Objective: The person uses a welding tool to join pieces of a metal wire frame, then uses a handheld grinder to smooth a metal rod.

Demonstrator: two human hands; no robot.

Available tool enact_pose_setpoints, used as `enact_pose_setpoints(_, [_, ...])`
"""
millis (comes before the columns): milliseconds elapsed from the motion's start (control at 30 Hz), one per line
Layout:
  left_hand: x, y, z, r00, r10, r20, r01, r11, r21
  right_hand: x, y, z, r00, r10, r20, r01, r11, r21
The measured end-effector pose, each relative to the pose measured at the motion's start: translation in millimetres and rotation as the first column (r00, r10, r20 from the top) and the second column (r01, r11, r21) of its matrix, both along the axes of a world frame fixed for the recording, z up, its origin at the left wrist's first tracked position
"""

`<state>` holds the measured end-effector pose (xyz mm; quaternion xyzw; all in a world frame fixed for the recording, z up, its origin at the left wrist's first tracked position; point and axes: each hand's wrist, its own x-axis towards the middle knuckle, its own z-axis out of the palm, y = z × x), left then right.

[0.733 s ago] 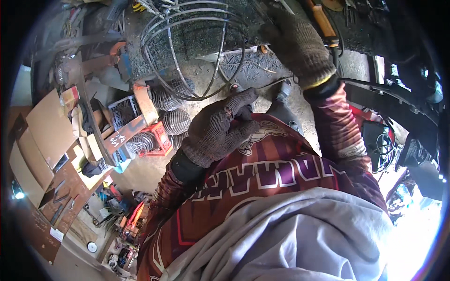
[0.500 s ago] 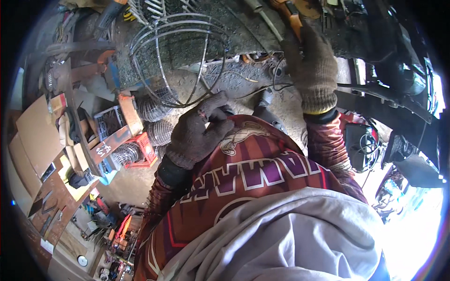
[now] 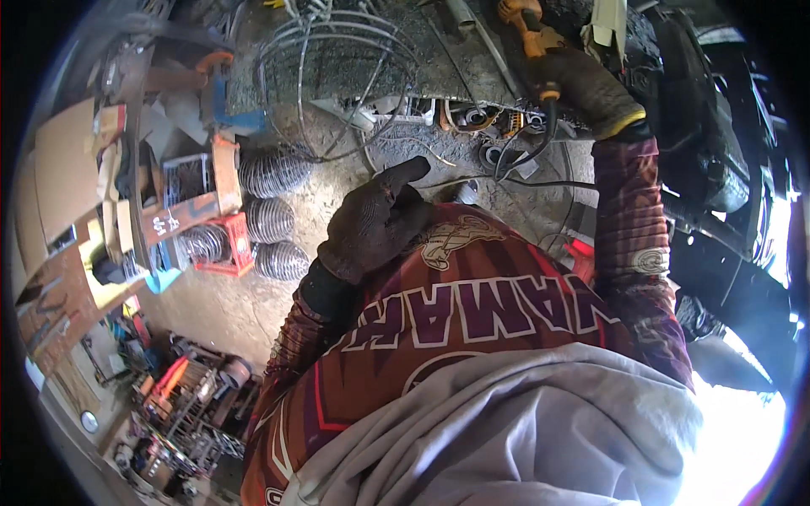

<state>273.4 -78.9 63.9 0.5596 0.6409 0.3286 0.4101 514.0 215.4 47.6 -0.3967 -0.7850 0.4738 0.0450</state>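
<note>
A worker's right hand (image 3: pixel 582 80), in a dark knit glove, is closed around the handle of an orange power tool (image 3: pixel 519 17) over the near edge of a grimy bench (image 3: pixel 443 76); whether the tool touches the bench top cannot be told. The left hand (image 3: pixel 375 223), gloved as well, hangs before the maroon patterned shirt (image 3: pixel 481 312), well apart from the tool, its fingers loosely bent, the thumb side stretched toward the bench and nothing visible in its grasp (the palm is turned out of view). From the tool's lower end a black cable (image 3: pixel 550 126) loops down past the bench's near edge. Just left of the tool, a long metal rod (image 3: pixel 498 59) slants across the bench top to that same edge. Farther left, a hooped wire frame (image 3: pixel 301 93) juts over the near edge, above the floor (image 3: pixel 245 308). Below, wire coils (image 3: pixel 274 173) stand on the floor near a red crate (image 3: pixel 242 244), and sheets of tan cardboard (image 3: pixel 67 169) lean at far left. Pale grey cloth (image 3: pixel 506 430) drapes the worker's chest.
</note>
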Motion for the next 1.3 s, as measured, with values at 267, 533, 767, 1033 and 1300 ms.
enact_pose_setpoints(267, [30,-36,-10,0.946,0.243,0.217,-0.236,0.970,-0.058,-18,-21,-30,0.596,-0.707,-0.380,-0.043,0.445,-0.895])
enact_pose_setpoints(533, [28,-26,-5,0.984,0.129,0.121,-0.127,0.992,-0.025,-19,32,-53,0.480,-0.737,-0.476,-0.113,0.486,-0.867])
enact_pose_setpoints(767, [17,-16,5,0.994,0.031,0.102,-0.019,0.993,-0.117,-8,-14,-18,0.693,-0.479,-0.539,0.283,0.868,-0.408])
enact_pose_setpoints(1033, [0,52,3,0.979,-0.077,-0.186,0.127,0.955,0.268,-2,-157,62,0.591,-0.667,-0.454,0.632,0.732,-0.252])
enact_pose_setpoints(1300, [51,248,-35,0.717,-0.053,-0.695,0.043,0.999,-0.032,24,-254,84,0.405,-0.724,-0.558,0.671,0.650,-0.356])
